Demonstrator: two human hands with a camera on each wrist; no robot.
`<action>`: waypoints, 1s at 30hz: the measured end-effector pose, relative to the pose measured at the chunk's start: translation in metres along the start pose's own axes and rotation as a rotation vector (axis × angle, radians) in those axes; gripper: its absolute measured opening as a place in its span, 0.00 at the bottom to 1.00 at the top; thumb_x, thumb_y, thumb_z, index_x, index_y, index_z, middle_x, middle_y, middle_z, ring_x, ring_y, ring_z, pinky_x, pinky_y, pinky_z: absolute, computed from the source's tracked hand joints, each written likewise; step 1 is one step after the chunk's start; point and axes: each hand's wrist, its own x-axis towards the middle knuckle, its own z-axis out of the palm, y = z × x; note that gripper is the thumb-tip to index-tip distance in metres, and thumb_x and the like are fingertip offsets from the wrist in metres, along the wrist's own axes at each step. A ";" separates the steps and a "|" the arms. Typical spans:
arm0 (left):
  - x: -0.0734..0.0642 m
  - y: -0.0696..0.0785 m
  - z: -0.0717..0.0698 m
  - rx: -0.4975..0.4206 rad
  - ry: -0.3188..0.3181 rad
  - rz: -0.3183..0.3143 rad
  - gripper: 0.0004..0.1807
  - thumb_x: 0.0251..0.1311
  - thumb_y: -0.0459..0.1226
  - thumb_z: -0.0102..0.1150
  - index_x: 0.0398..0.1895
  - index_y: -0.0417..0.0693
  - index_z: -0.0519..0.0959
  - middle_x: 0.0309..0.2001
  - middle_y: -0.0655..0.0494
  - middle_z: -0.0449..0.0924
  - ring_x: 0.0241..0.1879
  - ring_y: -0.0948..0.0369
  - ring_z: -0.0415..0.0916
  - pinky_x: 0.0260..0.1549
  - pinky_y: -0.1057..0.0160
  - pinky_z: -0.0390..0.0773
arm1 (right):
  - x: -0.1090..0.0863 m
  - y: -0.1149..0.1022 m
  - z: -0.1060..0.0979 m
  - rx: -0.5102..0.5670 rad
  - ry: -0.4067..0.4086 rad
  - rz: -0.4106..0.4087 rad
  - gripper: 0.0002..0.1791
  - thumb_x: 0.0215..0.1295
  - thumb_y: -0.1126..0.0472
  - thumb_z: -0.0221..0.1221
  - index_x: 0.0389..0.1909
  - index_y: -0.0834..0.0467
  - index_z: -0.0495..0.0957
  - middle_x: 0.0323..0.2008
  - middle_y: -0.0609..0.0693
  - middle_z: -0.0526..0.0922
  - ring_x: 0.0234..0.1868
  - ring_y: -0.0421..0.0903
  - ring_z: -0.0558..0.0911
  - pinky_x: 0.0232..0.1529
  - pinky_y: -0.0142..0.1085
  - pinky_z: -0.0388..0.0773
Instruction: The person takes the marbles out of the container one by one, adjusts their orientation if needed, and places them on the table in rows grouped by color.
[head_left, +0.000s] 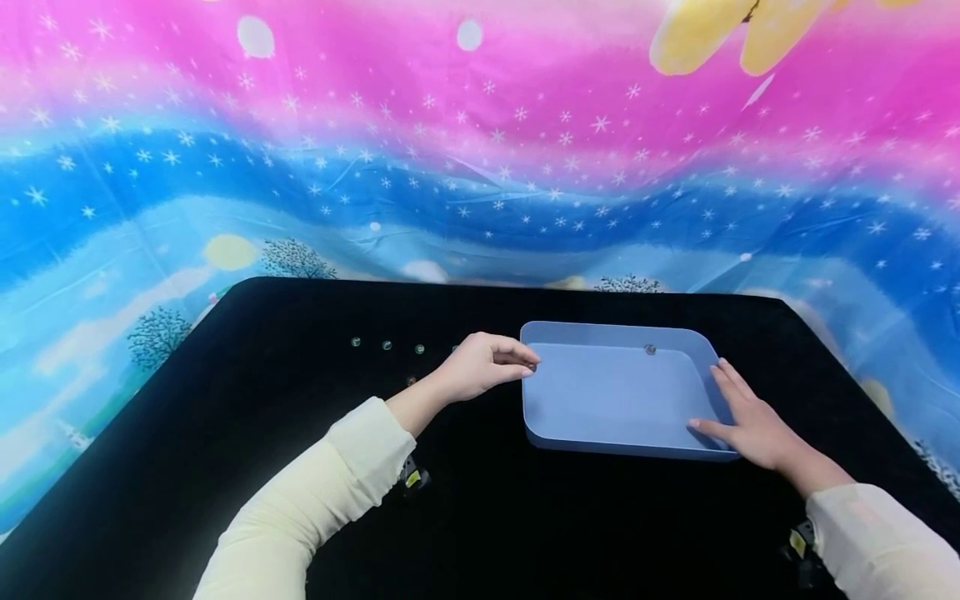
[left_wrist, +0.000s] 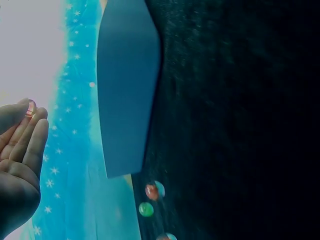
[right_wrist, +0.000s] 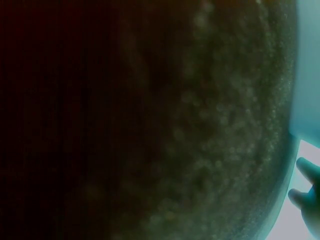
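Note:
My left hand (head_left: 480,367) is at the left rim of a blue-grey plastic tray (head_left: 600,400), its fingertips level with the edge. In the left wrist view, its thumb and fingers pinch a small clear glass marble (left_wrist: 31,108) with a reddish tint. On the tray's right side, my right hand (head_left: 753,425) holds the wall, thumb over the inside and fingers along the rim farther back. One marble (head_left: 650,350) lies inside the tray near its far wall. Only part of the right hand (right_wrist: 311,200) shows in the right wrist view.
Several marbles, including one at the row's left end (head_left: 356,342), lie on the black table (head_left: 465,525) left of the tray. Another marble (head_left: 411,382) is partly hidden by the left wrist. A patterned pink and blue cloth (head_left: 450,167) hangs behind the table.

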 end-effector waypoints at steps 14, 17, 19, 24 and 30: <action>-0.017 -0.050 -0.020 -0.067 0.068 -0.010 0.13 0.53 0.32 0.56 0.41 0.35 0.76 0.39 0.46 0.77 0.36 0.52 0.75 0.37 0.64 0.74 | 0.000 0.001 0.000 0.012 0.001 -0.020 0.51 0.56 0.43 0.52 0.64 0.67 0.32 0.63 0.62 0.25 0.59 0.68 0.38 0.48 0.65 0.45; -0.020 -0.064 -0.025 -0.085 0.101 -0.011 0.13 0.52 0.32 0.56 0.41 0.35 0.76 0.38 0.48 0.78 0.39 0.52 0.75 0.39 0.65 0.73 | 0.000 0.002 0.000 0.012 0.005 -0.019 0.51 0.56 0.43 0.52 0.64 0.67 0.32 0.63 0.62 0.25 0.60 0.68 0.38 0.48 0.65 0.45; -0.024 -0.068 -0.028 -0.081 0.131 -0.025 0.12 0.52 0.33 0.57 0.41 0.36 0.77 0.38 0.49 0.78 0.39 0.54 0.75 0.38 0.63 0.74 | 0.000 0.002 0.000 0.013 0.007 -0.019 0.51 0.56 0.43 0.52 0.64 0.67 0.32 0.63 0.62 0.25 0.59 0.68 0.37 0.48 0.65 0.45; -0.034 -0.076 -0.038 -0.074 0.197 -0.084 0.13 0.52 0.32 0.57 0.41 0.36 0.77 0.39 0.50 0.78 0.37 0.54 0.75 0.38 0.61 0.74 | 0.000 0.002 0.002 0.008 0.008 -0.021 0.51 0.56 0.43 0.52 0.64 0.67 0.32 0.63 0.62 0.25 0.60 0.68 0.37 0.48 0.64 0.45; -0.045 -0.085 -0.049 0.007 0.247 -0.127 0.13 0.53 0.34 0.56 0.42 0.39 0.77 0.41 0.50 0.77 0.41 0.60 0.75 0.40 0.62 0.73 | 0.000 0.003 0.000 0.006 0.008 -0.036 0.50 0.57 0.44 0.52 0.64 0.67 0.33 0.63 0.62 0.25 0.60 0.68 0.37 0.48 0.64 0.46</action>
